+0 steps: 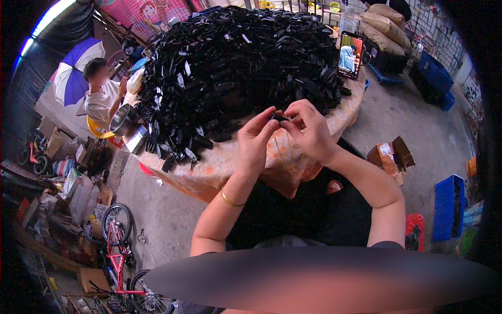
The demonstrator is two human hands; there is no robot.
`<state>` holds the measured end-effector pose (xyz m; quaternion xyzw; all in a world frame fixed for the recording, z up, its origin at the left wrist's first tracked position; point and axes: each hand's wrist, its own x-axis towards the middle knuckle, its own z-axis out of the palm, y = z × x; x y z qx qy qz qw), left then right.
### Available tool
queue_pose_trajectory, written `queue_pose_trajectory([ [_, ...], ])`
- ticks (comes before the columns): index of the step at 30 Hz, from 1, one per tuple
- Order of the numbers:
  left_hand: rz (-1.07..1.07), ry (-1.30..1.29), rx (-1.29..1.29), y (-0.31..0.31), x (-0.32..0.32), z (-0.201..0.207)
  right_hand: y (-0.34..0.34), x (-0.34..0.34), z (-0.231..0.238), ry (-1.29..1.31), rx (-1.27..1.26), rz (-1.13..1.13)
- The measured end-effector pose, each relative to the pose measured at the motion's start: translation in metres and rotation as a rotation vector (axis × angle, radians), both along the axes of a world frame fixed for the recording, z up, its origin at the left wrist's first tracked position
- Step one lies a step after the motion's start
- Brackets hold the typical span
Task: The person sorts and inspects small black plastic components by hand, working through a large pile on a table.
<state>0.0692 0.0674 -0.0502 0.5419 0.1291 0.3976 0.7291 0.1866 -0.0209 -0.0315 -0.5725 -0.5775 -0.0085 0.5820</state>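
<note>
Both my hands meet over the near edge of a round table, pinching one small black piece [280,118] between them. My left hand [254,138], below a gold bangle [231,198], grips one end with thumb and fingertips. My right hand [312,131] has its fingers closed on the other end. The piece looks like hard black plastic; my fingertips cover most of it. Right beyond my hands rises a big heap of glossy black pieces [235,63], spread over the orange-patterned tablecloth [217,170].
A phone [350,55] with a lit screen stands at the heap's right. Across to the left sits another person [102,94] near a metal bowl [123,120]. A red bicycle [117,261], a cardboard box [386,159] and blue crates [448,206] are on the floor.
</note>
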Motion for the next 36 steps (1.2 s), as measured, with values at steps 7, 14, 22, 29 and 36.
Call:
queue_pose_trajectory([
  [7,-0.127,-0.089,-0.052,0.006,-0.006,0.006,-0.009,0.006,0.002,-0.016,-0.320,0.198],
  [14,-0.154,-0.063,0.104,0.004,-0.011,0.008,-0.011,-0.001,-0.006,-0.111,-0.172,0.150],
  [22,-0.173,-0.091,0.227,-0.006,-0.008,0.020,-0.006,-0.002,-0.011,0.025,-0.143,0.213],
  [29,0.041,-0.107,0.618,-0.007,-0.012,0.009,-0.008,0.001,0.003,0.161,-0.309,0.360],
  [36,0.083,-0.104,1.077,-0.041,-0.025,0.027,-0.038,-0.040,0.019,0.263,-0.024,0.745],
])
